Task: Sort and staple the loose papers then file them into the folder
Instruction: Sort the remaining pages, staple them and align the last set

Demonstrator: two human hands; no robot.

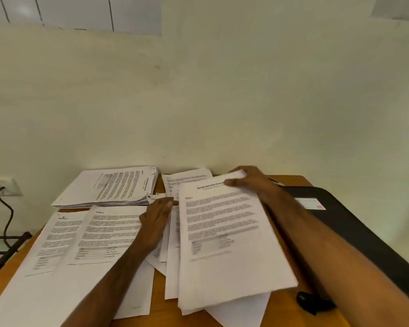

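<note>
Printed loose papers cover a wooden table [279, 310]. My right hand [253, 182] grips the top far edge of a sheaf of papers [227, 234] at the centre, thumb on top of the sheet. My left hand [156, 220] lies flat with straight fingers on sheets just left of that sheaf. Two loose sheets [97, 234] lie spread at the left. A thick stack of papers [113, 187] sits at the back left against the wall. A black folder [354, 223] with a white label lies at the right, under my right forearm.
A black object [309, 300], likely a stapler, lies by the table's front right, partly hidden by my right arm. The wall stands right behind the table. A socket with a black cable [7, 211] is on the left wall, beside a dark rack [3, 251].
</note>
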